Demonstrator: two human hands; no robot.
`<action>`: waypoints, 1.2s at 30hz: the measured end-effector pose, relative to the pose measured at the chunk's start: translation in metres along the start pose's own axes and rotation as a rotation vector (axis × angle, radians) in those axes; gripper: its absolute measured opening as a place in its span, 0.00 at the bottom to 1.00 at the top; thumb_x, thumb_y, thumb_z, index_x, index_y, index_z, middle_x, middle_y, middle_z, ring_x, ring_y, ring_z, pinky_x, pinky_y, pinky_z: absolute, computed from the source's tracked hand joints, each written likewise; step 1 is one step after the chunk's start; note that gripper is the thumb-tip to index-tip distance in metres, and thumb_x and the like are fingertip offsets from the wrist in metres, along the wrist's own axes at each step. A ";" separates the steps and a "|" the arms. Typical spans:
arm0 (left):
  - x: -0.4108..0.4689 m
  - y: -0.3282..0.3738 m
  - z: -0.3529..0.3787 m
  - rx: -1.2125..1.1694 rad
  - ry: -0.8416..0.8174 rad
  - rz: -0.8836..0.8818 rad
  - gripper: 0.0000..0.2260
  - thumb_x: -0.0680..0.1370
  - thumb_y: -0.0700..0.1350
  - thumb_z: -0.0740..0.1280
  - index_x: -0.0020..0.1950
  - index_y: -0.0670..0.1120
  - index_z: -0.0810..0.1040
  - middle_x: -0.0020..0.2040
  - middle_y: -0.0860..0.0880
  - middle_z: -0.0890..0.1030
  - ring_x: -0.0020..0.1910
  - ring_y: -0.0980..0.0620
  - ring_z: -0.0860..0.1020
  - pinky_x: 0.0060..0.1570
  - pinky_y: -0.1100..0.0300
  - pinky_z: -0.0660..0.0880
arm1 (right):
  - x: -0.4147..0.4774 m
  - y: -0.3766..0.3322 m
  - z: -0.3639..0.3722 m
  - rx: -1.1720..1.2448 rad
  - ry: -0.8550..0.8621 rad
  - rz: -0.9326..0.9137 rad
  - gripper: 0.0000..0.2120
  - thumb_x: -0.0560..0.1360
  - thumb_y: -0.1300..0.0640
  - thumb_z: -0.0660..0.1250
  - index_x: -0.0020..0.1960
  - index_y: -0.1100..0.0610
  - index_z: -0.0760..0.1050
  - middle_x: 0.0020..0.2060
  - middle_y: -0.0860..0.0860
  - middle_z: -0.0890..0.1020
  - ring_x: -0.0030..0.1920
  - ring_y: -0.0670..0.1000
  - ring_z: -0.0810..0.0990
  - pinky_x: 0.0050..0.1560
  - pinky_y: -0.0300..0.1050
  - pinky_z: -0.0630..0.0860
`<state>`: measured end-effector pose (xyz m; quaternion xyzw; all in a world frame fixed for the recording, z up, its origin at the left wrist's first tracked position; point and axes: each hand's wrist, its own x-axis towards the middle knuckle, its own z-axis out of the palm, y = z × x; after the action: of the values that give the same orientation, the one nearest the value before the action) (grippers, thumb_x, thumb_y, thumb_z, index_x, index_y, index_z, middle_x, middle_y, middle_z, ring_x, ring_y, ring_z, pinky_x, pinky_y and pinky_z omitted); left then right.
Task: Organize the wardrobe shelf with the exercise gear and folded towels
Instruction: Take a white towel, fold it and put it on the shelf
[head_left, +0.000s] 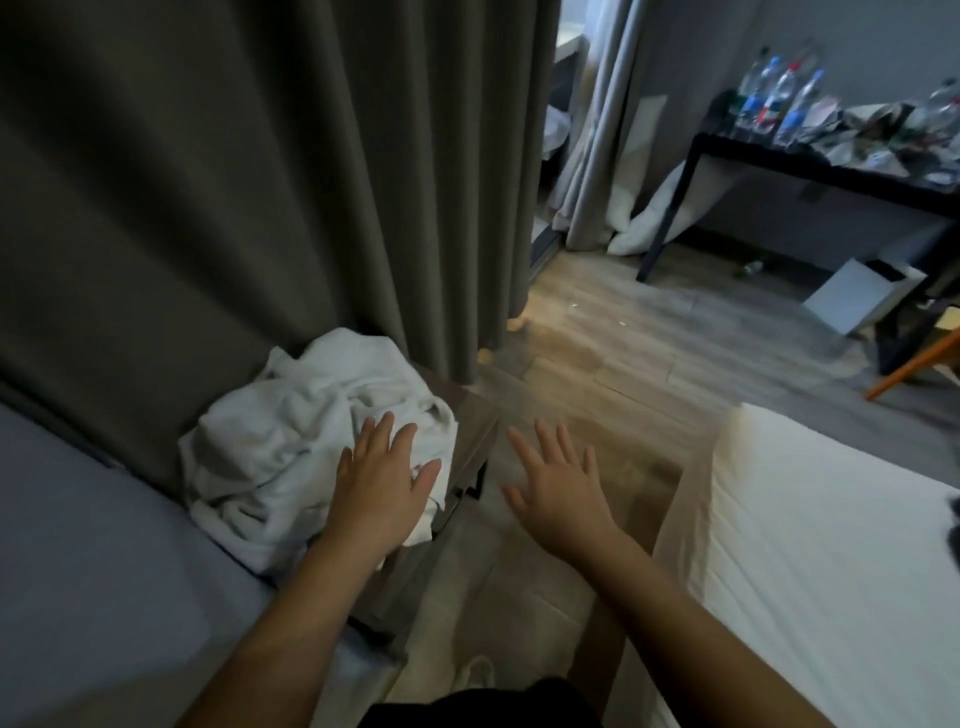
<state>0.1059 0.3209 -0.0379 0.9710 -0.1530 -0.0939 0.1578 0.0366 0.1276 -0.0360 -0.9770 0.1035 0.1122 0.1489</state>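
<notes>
Left hand (384, 480) lies spread on the crumpled towel (291, 441); bring the spread, empty right hand (561, 491) in from three o'clock to gather it.

Two hands (382, 483) (558, 486), one towel heap (291, 447), two beds (78, 519) (831, 545).

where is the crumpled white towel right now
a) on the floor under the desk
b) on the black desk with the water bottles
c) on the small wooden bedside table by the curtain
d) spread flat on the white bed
c: the crumpled white towel lies heaped on the small wooden bedside table in front of the dark curtain, with the left hand reaching over it.
</notes>
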 end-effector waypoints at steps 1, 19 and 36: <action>0.008 -0.004 -0.001 -0.023 0.010 -0.033 0.26 0.81 0.58 0.56 0.77 0.49 0.60 0.79 0.46 0.55 0.78 0.45 0.50 0.74 0.48 0.55 | 0.014 -0.001 0.001 0.000 -0.021 -0.030 0.32 0.81 0.41 0.54 0.79 0.44 0.43 0.79 0.52 0.42 0.78 0.56 0.38 0.76 0.62 0.41; 0.147 -0.121 0.056 -0.064 -0.087 -0.833 0.28 0.79 0.56 0.61 0.77 0.48 0.58 0.79 0.45 0.53 0.78 0.43 0.50 0.73 0.46 0.55 | 0.321 -0.096 0.050 -0.453 -0.521 -0.833 0.34 0.81 0.43 0.58 0.79 0.44 0.42 0.79 0.52 0.42 0.78 0.59 0.41 0.74 0.63 0.48; 0.163 -0.204 0.094 -0.239 0.330 -0.764 0.20 0.75 0.52 0.59 0.49 0.38 0.83 0.43 0.38 0.83 0.43 0.37 0.83 0.39 0.45 0.80 | 0.393 -0.195 0.124 -0.250 -0.349 -1.048 0.18 0.80 0.55 0.58 0.70 0.52 0.69 0.66 0.56 0.72 0.61 0.59 0.73 0.57 0.51 0.74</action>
<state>0.2915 0.4254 -0.2157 0.9348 0.2567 -0.0061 0.2455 0.4339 0.2828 -0.1975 -0.8750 -0.4355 0.1944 0.0827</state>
